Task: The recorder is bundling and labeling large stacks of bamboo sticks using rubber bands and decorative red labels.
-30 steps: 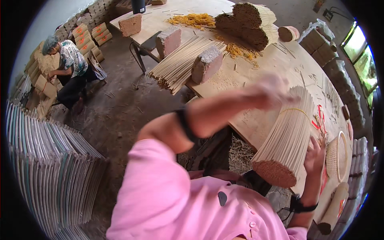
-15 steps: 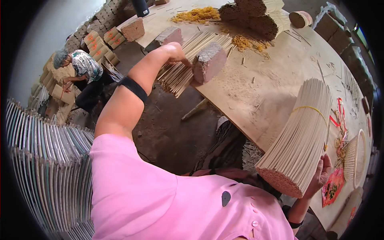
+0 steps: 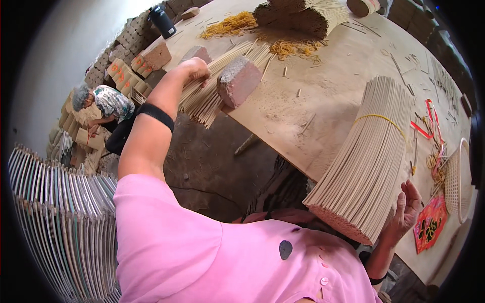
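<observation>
A thick bundle of thin pale sticks (image 3: 364, 151), bound by a yellow rubber band (image 3: 384, 119), lies at the table's front right with its reddish end facing me. My right hand (image 3: 404, 212) is beside this bundle, fingers stretched out and thumb apart; whether the palm touches it is hidden. At the table's left edge, loose thin sticks (image 3: 202, 105) lie between two rough pinkish bricks, a near one (image 3: 239, 82) and a far one (image 3: 197, 53). My left hand (image 3: 194, 70) is closed over these sticks, fingers curled around some of them.
The wooden table (image 3: 298, 136) carries yellow rubber bands (image 3: 230, 25), large stick bundles (image 3: 293, 22), a woven basket (image 3: 457, 182) and a red printed packet (image 3: 430, 224). A dark bottle (image 3: 161, 21) stands at the far left. Stacked rods (image 3: 65, 217) rise at left; a person (image 3: 108, 108) sits beyond.
The view has shifted, moving the table's contents in the picture. My left hand's fingers, reaching down among the loose sticks before, are now curled in. My right hand's fingers have straightened beside the bundle.
</observation>
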